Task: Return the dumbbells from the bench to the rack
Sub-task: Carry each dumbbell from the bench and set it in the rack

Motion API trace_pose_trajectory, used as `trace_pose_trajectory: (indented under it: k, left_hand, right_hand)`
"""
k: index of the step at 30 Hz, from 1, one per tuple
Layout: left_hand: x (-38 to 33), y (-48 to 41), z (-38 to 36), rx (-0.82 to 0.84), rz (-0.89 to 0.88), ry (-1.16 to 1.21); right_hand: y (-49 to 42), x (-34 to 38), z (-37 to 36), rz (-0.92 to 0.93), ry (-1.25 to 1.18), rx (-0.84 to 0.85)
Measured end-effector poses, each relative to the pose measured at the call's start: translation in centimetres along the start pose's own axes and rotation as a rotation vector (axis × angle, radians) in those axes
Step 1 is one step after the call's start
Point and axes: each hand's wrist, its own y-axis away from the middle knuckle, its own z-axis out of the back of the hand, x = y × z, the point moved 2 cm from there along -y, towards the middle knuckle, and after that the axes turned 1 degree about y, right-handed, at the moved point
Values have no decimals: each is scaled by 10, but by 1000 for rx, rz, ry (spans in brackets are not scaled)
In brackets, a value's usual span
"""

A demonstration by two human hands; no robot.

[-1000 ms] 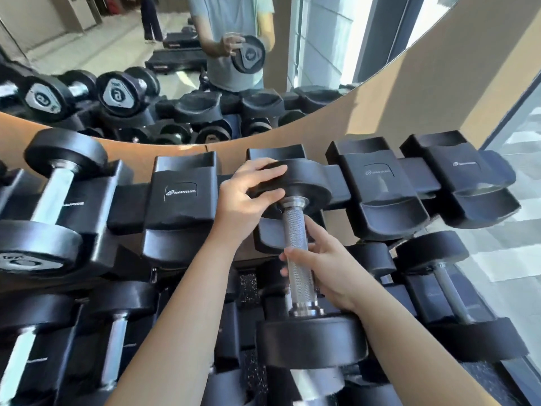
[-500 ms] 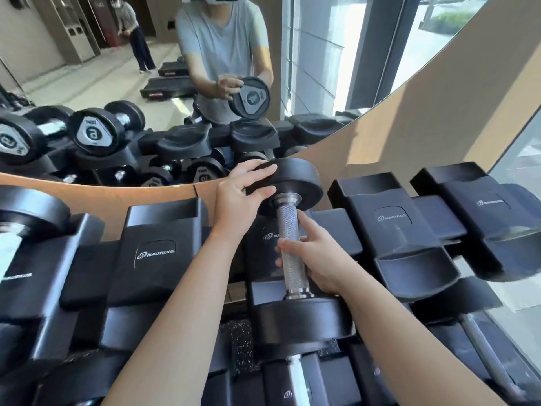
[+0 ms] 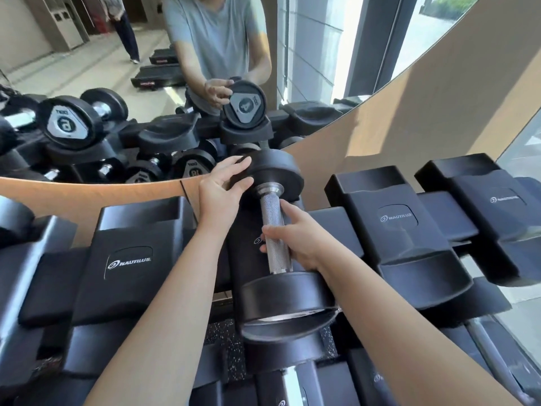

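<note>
Dumbbell (image 3: 274, 230) at frame centre, lengthwise 12 to 6 o'clock, over a slot of the rack (image 3: 128, 259). Empty cradle (image 3: 404, 230) just beside it at 3 o'clock. Far head (image 3: 278, 171) sits up near the mirror (image 3: 322, 68). Near head (image 3: 287, 300) hangs toward the lower tier at 6 o'clock. Cannot tell whether the weight already bears on the cradle under it; the dumbbell hides that slot.

Right hand (image 3: 301, 238): wrapped round the metal handle from 3 o'clock, index finger lying along the bar toward the far head. Left hand (image 3: 218, 194): comes in from 9 o'clock, fingers nearly straight and spread against the rim of the far head, steadying rather than clutching.

Handling, as judged:
- Solid, rigid, likely heavy for its size; two hands on one piece suggests so.
- Handle is knurled, so good bite for the palm. Best hold is mid-handle, which balances the heads.
- Heads look smooth, rubber-coated and round. Poor to grip, fine to guide with a flat hand.
- Not fragile, but the mirror just past 12 o'clock is, so don't overshoot.
- Pinch risk: left fingers between far head and cradle wall as it settles.

Other dumbbells show in the mirror at 10 o'clock.
</note>
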Motion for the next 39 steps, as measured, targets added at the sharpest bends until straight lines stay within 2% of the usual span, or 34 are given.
trace_pose_trajectory:
  k: [6, 8, 11, 14, 20, 25, 30, 34, 39]
  left_hand:
    - [-4, 10, 1, 2, 5, -30]
    - [-12, 20, 4, 32, 39, -83]
    - [-30, 48, 14, 115, 30, -188]
    - [-49, 86, 21, 182, 53, -165]
    - [-67, 149, 26, 240, 114, -165]
    - [-69, 175, 21, 216, 154, -134]
    - [-71, 183, 17, 183, 118, -208]
    - [-69, 184, 16, 176, 96, -293]
    - [-70, 187, 13, 119, 67, -362]
  right_hand:
    - [2, -2, 4, 8, 84, -41]
    - [10, 0, 7, 30, 209, -108]
    - [28, 5, 10, 107, 271, -134]
    - [51, 6, 10, 194, 351, -162]
    - [99, -2, 12, 297, 281, -133]
    - [123, -18, 19, 326, 378, -128]
    - [133, -31, 20, 366, 414, -114]
    - [129, -39, 20, 372, 467, -180]
    - [126, -48, 19, 356, 272, -199]
